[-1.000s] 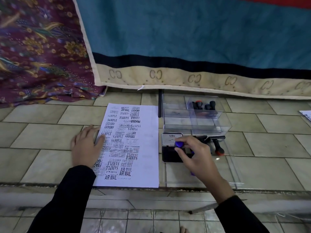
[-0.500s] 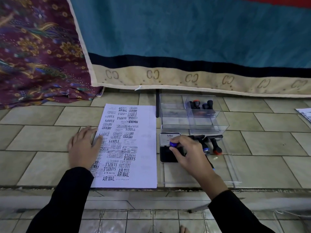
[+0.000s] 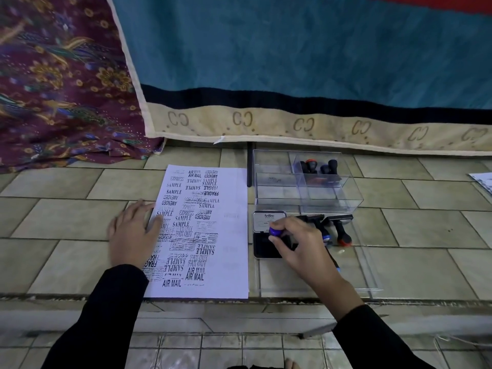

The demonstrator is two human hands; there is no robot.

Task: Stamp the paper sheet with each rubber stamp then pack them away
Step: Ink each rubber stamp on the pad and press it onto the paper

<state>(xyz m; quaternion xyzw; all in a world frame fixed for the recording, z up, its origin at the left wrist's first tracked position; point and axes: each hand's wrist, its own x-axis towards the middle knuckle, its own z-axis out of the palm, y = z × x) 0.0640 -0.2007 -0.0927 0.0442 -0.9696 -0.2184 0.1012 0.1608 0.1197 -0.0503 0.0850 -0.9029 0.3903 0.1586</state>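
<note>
right hand: the right hand [image 3: 300,249] is pinching the blue-knobbed stamp [image 3: 274,231] by its handle, fingers curled round it, pushing its face down onto the ink pad [image 3: 262,247].
left hand: the left hand [image 3: 134,233] is lying flat with fingers straight, pressing on the left edge of the paper sheet [image 3: 231,230] – gripping nothing.
paper sheet: lying on the tiled ledge [image 3: 66,214], just left of the ink pad, long axis running away from the person. black prints are crowding the left and middle, and the right strip is looking almost bare.
ink pad: sitting open, labelled lid folded to the far side, black pad partly hidden by the right hand.
other stamps: 2 loose stamps [image 3: 340,229] are lying on their sides just right of the pad, knobs pointing toward the person. packed stamps [image 3: 310,166] are standing in the far right compartment of the clear box [image 3: 277,193] – count hard to tell.
step: inking, as i'm judging it; this stamp's print is not yet made.
key relation: the sheet is lying to the left of the stamp-holding hand, so the coming move is probably going left over the pad's edge, and the bare right strip is the nearest part. the right hand is carrying the tool and the left is pinning the sheet.
risk: the stamp face is hiding under the hand, so i cannot tell which way its text is facing.
</note>
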